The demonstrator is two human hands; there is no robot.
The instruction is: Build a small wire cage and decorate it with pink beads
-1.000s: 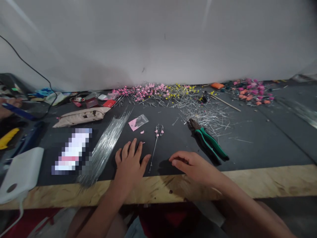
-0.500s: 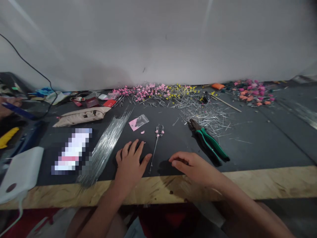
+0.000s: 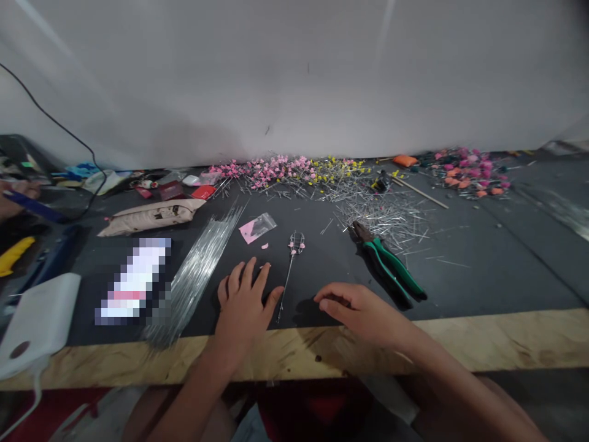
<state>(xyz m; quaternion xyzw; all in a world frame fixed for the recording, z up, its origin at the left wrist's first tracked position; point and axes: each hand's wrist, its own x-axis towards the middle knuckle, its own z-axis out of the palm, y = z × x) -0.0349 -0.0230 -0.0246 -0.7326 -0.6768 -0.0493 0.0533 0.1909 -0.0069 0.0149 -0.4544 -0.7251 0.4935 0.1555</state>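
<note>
Beside the wire piece (image 3: pixel 297 243), my left hand lies spread (image 3: pixel 243 304)

Left of the wire piece, my left hand is palm down, fingers wide, gripping nothing, its thumb just beside the stem; whether they touch, I cannot tell. To the right of the wire piece, my right hand (image 3: pixel 359 307) curls loosely; its palm is hidden, so I cannot tell whether it holds anything.

The wire piece lies on the table (image 3: pixel 460 282) between them, its stem toward me, probably to keep it handy for either side. Beyond my right hand, right of the wire piece, the pliers (image 3: pixel 396 270) have their handles turned my way, likely for an easy grab. A pink scrap (image 3: pixel 264 247) and the small bag (image 3: pixel 257 228) sit left of the wire piece, presumably kept near.
</note>
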